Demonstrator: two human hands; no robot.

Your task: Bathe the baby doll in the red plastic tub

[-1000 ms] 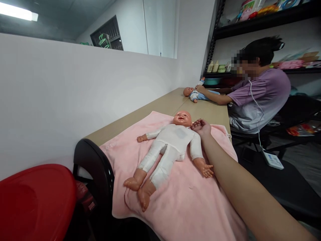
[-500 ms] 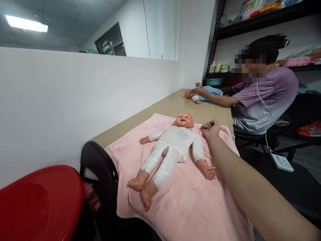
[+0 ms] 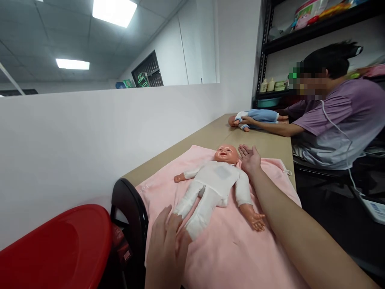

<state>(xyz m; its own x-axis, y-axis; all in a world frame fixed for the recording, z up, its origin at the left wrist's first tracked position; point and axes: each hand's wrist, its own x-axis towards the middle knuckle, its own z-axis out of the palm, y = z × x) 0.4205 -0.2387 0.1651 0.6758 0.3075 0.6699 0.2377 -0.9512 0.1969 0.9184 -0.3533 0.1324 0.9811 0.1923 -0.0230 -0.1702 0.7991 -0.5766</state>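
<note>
Newly arrived at 7 o'clock, left hand [image 3: 167, 245] covers the doll's [image 3: 217, 180] feet, grip wide; right hand [image 3: 249, 157], now flat-open, rests beside its head.

The desk [image 3: 207, 134] runs along the white partition. A pink towel [image 3: 228, 241] covers its near end and hangs over the near edge. A doll [image 3: 215, 184] lies face up on the towel. A second doll [image 3: 255, 117] lies at the far end.
</note>
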